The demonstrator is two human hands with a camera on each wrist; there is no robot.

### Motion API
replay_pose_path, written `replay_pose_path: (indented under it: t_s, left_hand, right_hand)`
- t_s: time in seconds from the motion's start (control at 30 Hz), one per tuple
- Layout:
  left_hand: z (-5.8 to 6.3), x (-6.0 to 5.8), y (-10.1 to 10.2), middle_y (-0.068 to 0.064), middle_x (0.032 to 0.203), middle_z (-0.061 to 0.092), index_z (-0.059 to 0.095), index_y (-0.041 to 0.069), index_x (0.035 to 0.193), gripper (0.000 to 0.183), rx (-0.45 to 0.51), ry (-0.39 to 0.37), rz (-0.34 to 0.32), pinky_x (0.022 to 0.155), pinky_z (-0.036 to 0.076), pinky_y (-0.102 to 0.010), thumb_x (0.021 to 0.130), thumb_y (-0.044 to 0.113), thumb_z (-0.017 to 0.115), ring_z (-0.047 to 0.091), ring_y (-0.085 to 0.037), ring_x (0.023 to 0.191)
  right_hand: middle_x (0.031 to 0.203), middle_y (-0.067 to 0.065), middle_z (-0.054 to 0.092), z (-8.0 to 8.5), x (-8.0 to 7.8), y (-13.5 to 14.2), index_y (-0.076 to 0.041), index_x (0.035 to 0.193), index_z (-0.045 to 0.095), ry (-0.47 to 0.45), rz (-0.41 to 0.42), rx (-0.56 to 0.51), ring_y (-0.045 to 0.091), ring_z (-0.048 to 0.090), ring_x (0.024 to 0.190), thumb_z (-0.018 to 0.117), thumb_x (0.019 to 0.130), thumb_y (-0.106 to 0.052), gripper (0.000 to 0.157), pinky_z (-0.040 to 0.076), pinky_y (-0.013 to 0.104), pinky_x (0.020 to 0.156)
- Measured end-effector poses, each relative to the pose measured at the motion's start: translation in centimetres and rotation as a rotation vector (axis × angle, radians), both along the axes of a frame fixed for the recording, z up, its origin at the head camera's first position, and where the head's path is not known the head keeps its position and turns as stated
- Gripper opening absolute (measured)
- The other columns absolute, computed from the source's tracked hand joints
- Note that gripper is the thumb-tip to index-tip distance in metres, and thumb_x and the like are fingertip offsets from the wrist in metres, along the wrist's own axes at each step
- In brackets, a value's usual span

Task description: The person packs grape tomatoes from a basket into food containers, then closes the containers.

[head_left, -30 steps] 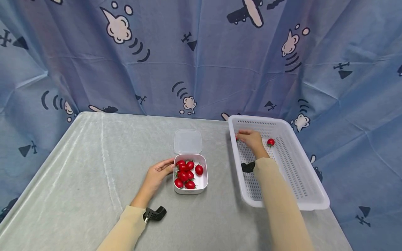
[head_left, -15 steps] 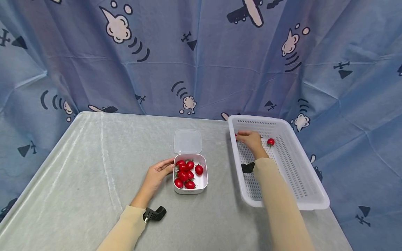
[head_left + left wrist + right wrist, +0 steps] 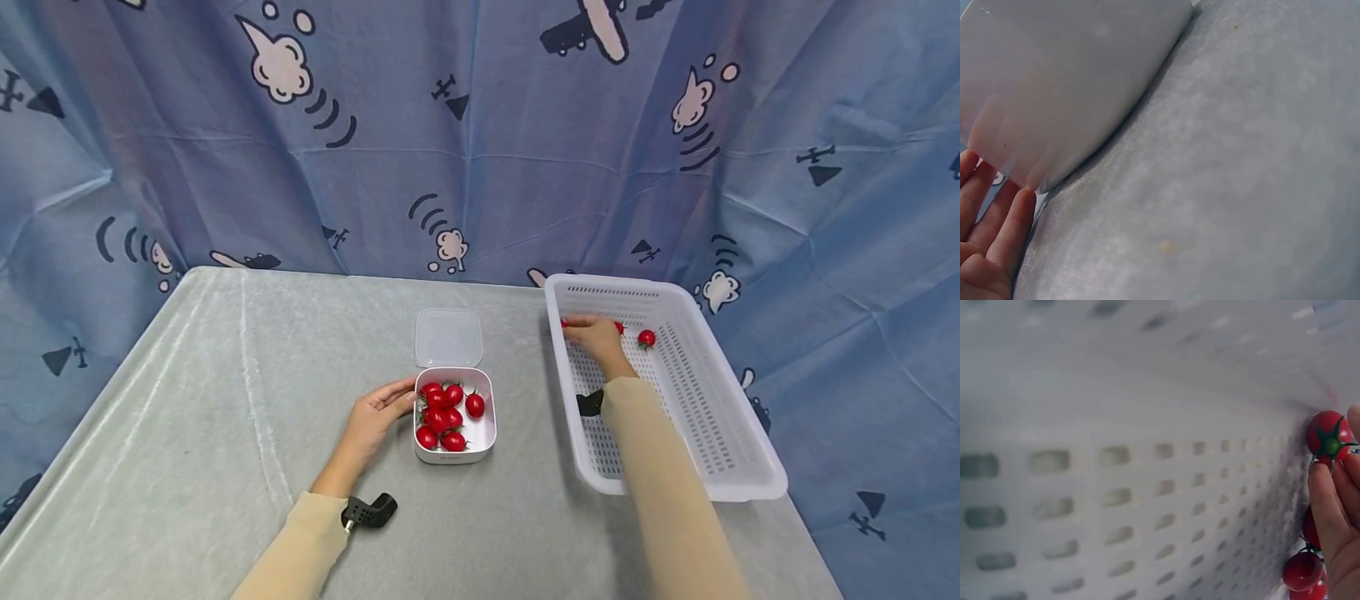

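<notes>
Beige sleeves (image 3: 292,546) enter from bottom edge, lower left and lower right; black wrist device (image 3: 371,510) on the left one. Surface: grey cloth-covered table (image 3: 210,417).

Left hand (image 3: 373,421), just below frame center: fingers extended, fingertips against the outer left wall of the white container (image 3: 453,457), not wrapped round it. Container has rounded corners, stands upright at center, with a cluster of red cherry tomatoes (image 3: 437,420) inside, mostly along its left side; one sits apart at right (image 3: 475,406).

Farther up: translucent lid (image 3: 448,337) lies flat just behind the container; can't tell if edges touch.

White perforated basket (image 3: 693,425) fills center right. Right hand (image 3: 596,337) is inside it, near its left wall, pinching a cherry tomato (image 3: 1328,435) between thumb and fingertips, green calyx showing in the right wrist view. More tomatoes (image 3: 1302,571) beside that hand, partly hidden; one lies clear to its right (image 3: 647,339).

Back: blue curtain (image 3: 495,142) with cartoon planes and clouds, across upper frame.
</notes>
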State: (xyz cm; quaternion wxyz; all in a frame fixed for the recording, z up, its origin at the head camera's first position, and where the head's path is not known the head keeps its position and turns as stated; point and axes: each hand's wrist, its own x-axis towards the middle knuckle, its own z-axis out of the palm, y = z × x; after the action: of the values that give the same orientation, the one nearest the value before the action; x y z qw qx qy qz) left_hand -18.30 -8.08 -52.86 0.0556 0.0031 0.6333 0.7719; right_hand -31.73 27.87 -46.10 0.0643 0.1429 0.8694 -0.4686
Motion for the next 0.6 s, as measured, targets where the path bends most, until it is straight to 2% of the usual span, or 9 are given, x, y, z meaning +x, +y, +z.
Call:
replay_pose_path:
  t_s: [0.1, 0.2, 0.27, 0.4, 0.47, 0.6]
  left_hand:
    - [-0.01, -0.01, -0.03, -0.03, 0.131, 0.06, 0.059, -0.01, 0.13, 0.039, 0.002, -0.003, 0.001, 0.089, 0.057, -0.02, 0.095, 0.006, 0.064, 0.069, -0.002, 0.097]
    - [-0.06, -0.02, -0.04, -0.03, 0.132, 0.06, 0.059, -0.01, 0.13, 0.039, 0.006, -0.01, 0.0, 0.089, 0.057, -0.02, 0.095, 0.006, 0.065, 0.069, -0.002, 0.097]
    - [-0.09, -0.02, -0.03, -0.03, 0.131, 0.06, 0.059, -0.01, 0.13, 0.039, 0.007, -0.014, -0.001, 0.089, 0.057, -0.02, 0.095, 0.006, 0.065, 0.069, -0.002, 0.097]
    - [-0.08, -0.04, -0.02, -0.029, 0.132, 0.06, 0.059, -0.009, 0.13, 0.039, 0.007, -0.014, -0.001, 0.089, 0.057, -0.02, 0.095, 0.006, 0.065, 0.069, -0.003, 0.097]
    - [-0.04, -0.03, -0.02, -0.029, 0.132, 0.061, 0.059, -0.009, 0.13, 0.039, 0.006, -0.012, 0.001, 0.089, 0.057, -0.02, 0.095, 0.006, 0.065, 0.069, -0.003, 0.097]
    - [-0.05, -0.07, -0.01, -0.029, 0.131, 0.061, 0.059, -0.01, 0.13, 0.039, 0.003, -0.009, 0.001, 0.089, 0.057, -0.02, 0.095, 0.006, 0.065, 0.069, -0.002, 0.098]
  right_hand:
    - [0.133, 0.022, 0.061, -0.24, -0.06, -0.03, 0.003, 0.128, 0.064, -0.001, -0.003, -0.009, -0.009, 0.056, 0.066, 0.069, 0.091, -0.016, 0.042, 0.051, 0.008, 0.069]
    - [0.135, 0.023, 0.059, -0.6, -0.21, 0.02, 0.005, 0.129, 0.063, -0.005, -0.016, -0.032, -0.009, 0.057, 0.066, 0.069, 0.092, -0.016, 0.043, 0.05, 0.007, 0.068]
    - [0.135, 0.023, 0.059, -0.83, -0.32, 0.08, 0.005, 0.129, 0.063, -0.01, -0.024, -0.044, -0.007, 0.058, 0.069, 0.069, 0.092, -0.016, 0.043, 0.053, 0.01, 0.073]
    - [0.129, 0.021, 0.063, -0.88, -0.41, 0.23, 0.005, 0.123, 0.066, -0.016, -0.032, -0.087, 0.0, 0.061, 0.078, 0.072, 0.09, -0.015, 0.039, 0.058, 0.022, 0.087]
    - [0.122, 0.019, 0.067, -0.7, -0.39, 0.4, 0.003, 0.117, 0.07, -0.015, -0.03, -0.118, 0.004, 0.063, 0.079, 0.075, 0.087, -0.016, 0.036, 0.059, 0.027, 0.087]
    - [0.123, 0.019, 0.067, -0.14, -0.23, 0.39, 0.002, 0.118, 0.07, -0.011, -0.063, -0.143, 0.007, 0.066, 0.081, 0.078, 0.086, -0.021, 0.04, 0.059, 0.029, 0.091]
